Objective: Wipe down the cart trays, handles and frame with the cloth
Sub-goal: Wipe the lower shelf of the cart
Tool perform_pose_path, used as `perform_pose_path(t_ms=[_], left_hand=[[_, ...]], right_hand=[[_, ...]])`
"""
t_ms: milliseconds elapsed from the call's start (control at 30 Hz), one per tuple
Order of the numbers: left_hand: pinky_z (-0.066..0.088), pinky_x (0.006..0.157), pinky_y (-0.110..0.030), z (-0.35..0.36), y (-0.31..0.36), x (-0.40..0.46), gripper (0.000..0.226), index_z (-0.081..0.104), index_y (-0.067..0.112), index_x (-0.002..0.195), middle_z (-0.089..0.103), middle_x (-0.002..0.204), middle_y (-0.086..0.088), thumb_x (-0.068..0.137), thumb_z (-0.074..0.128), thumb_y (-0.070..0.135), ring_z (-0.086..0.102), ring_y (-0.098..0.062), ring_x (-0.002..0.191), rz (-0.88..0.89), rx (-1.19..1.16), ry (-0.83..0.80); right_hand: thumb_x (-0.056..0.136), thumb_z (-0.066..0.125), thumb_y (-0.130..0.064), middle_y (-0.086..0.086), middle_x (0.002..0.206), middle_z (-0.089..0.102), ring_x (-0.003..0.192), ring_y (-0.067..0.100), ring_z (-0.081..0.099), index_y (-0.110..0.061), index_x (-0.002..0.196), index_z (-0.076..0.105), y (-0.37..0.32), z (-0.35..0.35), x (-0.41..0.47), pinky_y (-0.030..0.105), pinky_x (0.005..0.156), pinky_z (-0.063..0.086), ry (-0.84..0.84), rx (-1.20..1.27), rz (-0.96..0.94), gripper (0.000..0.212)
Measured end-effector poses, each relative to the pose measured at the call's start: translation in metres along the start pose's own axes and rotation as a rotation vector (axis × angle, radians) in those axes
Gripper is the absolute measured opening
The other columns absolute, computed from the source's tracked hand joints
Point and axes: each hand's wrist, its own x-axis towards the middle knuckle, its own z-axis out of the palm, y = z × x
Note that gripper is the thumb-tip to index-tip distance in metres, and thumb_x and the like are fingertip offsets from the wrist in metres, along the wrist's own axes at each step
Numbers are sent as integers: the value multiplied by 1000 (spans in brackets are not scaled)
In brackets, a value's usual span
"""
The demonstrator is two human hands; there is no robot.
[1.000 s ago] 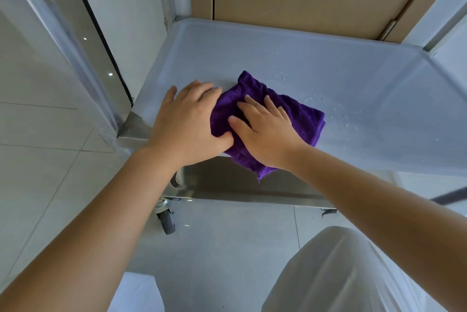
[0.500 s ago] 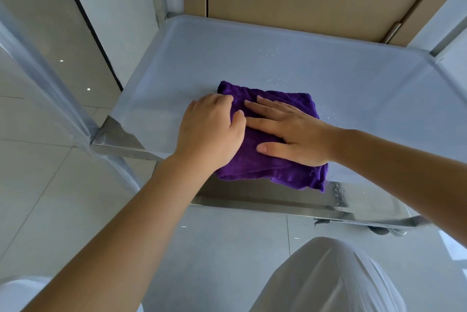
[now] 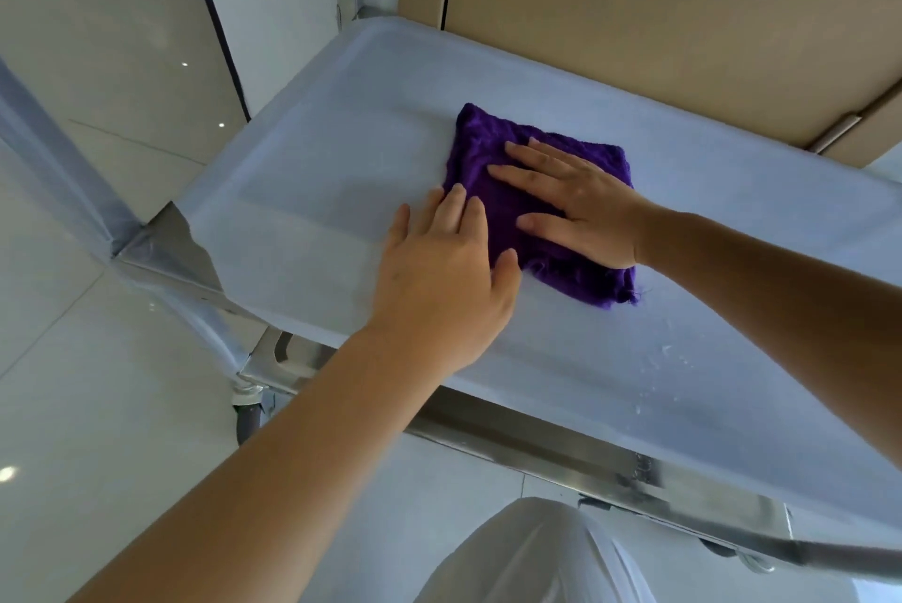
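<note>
A folded purple cloth lies flat on the pale blue cart tray, near the tray's middle. My right hand presses flat on top of the cloth with fingers spread, pointing left. My left hand rests palm down on the tray at the cloth's left edge, its fingertips and thumb just touching the fabric. A metal frame upright, wrapped in film, rises at the tray's left corner. Steel frame rail runs under the tray's near edge.
A caster wheel sits under the left corner on the glossy tiled floor. Tan panels stand behind the cart. Water droplets speckle the tray's near right part. My white-clothed knee is below the rail.
Both hands have slid the cloth away from the tray's near edge toward its middle. My left hand has opened out and moved off most of the cloth.
</note>
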Motion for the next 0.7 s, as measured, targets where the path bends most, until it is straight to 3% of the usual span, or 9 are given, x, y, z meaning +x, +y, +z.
perform_pose_path(t_ms=[267, 700], left_hand=[[-1, 115, -31, 3, 2, 2, 67, 9, 10, 149, 7, 157, -8, 96, 29, 46, 3, -19, 144, -2, 37, -29], [-4, 114, -30, 3, 1, 0, 65, 11, 12, 149, 10, 157, -3, 96, 25, 46, 3, -16, 144, -25, 55, -61]], right_hand=[[97, 31, -48, -4, 159, 6, 146, 16, 1, -37, 149, 12, 36, -11, 38, 34, 117, 2, 34, -31, 89, 56], [95, 23, -58, -3, 159, 8, 146, 20, 4, -37, 149, 13, 71, -11, 81, 43, 118, 8, 91, -28, 286, 58]])
